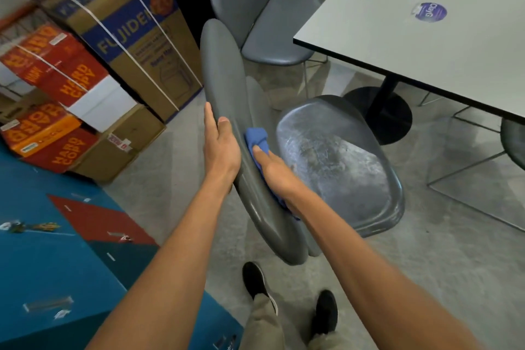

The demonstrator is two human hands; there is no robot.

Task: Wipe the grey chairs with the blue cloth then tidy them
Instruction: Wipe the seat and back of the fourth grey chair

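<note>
Chairs [227,94] number perhaps 4; left hand [220,148] grips 1, right hand [272,170] presses cloth [257,136].

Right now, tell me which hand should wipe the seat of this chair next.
Right, probably: the right hand already presses the blue cloth on the backrest beside the seat; the left hand steadies the backrest's edge.
</note>
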